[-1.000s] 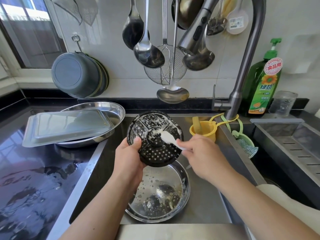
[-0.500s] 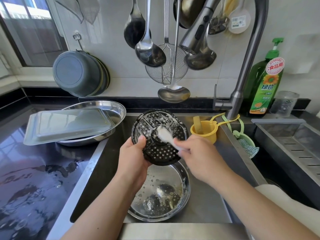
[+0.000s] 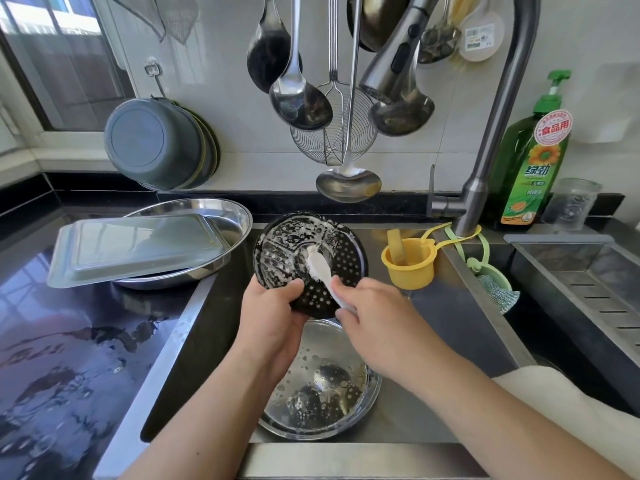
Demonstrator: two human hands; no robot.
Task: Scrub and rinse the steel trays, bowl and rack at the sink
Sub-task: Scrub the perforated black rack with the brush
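Two hands are busy over the sink [image 3: 408, 420] right now: the left hand [image 3: 273, 320] grips the lower edge of the round perforated rack [image 3: 332, 251], thumb curled over its face, holding it tilted up toward the camera above the steel bowl [image 3: 322, 393]. The right hand [image 3: 377, 317] pinches the white handle of a small brush [image 3: 320, 268], and here's the change: a second ago the bristles were working out toward the rack's right side, and now they've swung in to the raised hub at the centre. Foam covers the upper left of the disc, while the lower right rows of holes look dark and mostly bare, so I'd say the scrub is partway round and the rinse hasn't begun; no water shows at the faucet head [image 3: 391, 64] overhead. The rack looks like a thin dark disc, punched all over with small round holes and ribbed in spokes, just the sort of surface that traps grime and needs bristles. The bowl below sits on the sink floor, shiny, shallow and round, freckled with soap bubbles and waiting its turn. Over on the wet black counter [image 3: 69, 341], a rectangular steel tray [image 3: 138, 244] lies upside down across a wide round steel tray [image 3: 214, 209], both smooth and clean-looking, apparently done. A green bottle of dish soap [image 3: 530, 161] stands by the tap
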